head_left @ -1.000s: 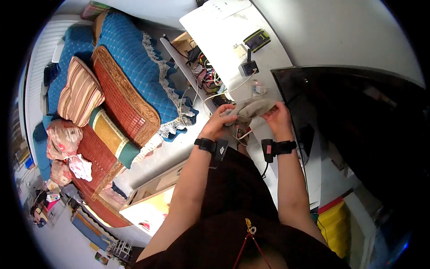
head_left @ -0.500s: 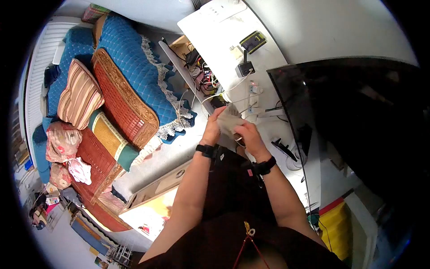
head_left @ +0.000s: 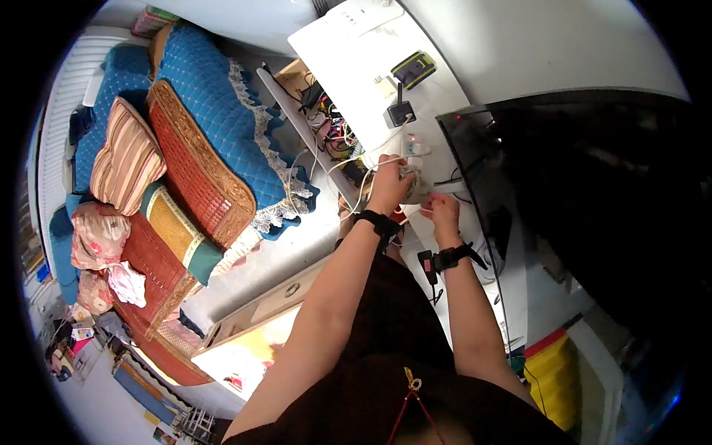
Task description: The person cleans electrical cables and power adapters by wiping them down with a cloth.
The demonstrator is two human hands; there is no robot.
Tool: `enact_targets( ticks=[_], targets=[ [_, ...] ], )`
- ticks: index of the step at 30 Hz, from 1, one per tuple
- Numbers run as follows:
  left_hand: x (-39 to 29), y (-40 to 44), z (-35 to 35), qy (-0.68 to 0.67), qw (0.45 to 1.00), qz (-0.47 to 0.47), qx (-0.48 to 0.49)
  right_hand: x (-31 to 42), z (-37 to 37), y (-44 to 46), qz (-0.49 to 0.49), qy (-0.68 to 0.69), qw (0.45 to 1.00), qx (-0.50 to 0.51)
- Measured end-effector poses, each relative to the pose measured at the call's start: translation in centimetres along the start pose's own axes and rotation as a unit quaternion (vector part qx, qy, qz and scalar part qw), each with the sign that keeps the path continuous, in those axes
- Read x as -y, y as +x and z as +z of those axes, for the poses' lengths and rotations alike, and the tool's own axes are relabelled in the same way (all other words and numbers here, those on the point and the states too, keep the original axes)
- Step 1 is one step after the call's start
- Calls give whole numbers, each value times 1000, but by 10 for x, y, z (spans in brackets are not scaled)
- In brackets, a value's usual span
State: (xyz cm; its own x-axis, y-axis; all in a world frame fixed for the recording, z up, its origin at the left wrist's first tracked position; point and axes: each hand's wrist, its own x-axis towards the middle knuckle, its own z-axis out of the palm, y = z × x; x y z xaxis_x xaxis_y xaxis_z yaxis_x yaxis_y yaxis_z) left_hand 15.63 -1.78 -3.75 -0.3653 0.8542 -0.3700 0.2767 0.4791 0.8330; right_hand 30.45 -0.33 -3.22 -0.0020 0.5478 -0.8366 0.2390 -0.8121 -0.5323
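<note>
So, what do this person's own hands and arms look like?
The left hand and right hand are gloveless, the forearms sleeveless. A black strap circles each wrist; the right one carries a dark box with a reddish label and what looks like a black cable.

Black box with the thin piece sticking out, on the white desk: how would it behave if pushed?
The black box probably feels rigid, given its flat faces. It seems unlikely to roll, being squarish. The thin piece might catch on things, since it juts out.
</note>
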Motion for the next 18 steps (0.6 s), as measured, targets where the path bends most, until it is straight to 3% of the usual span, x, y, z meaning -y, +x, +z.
enact_targets(
  ticks=[2,3,4,5,6,8,13,15,18],
  targets=[
    [1,1,-2,33,999,27,-25,7,2,5,-103,-16,994,-28],
    [0,1,-4,25,998,21,-61,9,1,11,-103,-14,994,-27],
    [-2,2,-7,18,995,17,-97,11,2,19,-186,-180,964,-55],
    [-6,0,-6,-14,994,16,-110,13,3,26,-264,-338,900,-82],
    [-9,-1,-6,-11,994,17,-111,14,7,29,-265,-335,900,-82],
    [-15,-2,-6,-102,990,16,-100,16,14,34,-367,-381,836,-142],
    [-15,1,8,-97,993,24,-65,14,16,50,-397,-334,853,-59],
    [-20,-3,16,-15,997,44,-59,13,18,52,-405,-343,846,-47],
    [-26,-3,24,85,992,66,-69,11,23,55,-432,-238,868,-61]
  ],
)
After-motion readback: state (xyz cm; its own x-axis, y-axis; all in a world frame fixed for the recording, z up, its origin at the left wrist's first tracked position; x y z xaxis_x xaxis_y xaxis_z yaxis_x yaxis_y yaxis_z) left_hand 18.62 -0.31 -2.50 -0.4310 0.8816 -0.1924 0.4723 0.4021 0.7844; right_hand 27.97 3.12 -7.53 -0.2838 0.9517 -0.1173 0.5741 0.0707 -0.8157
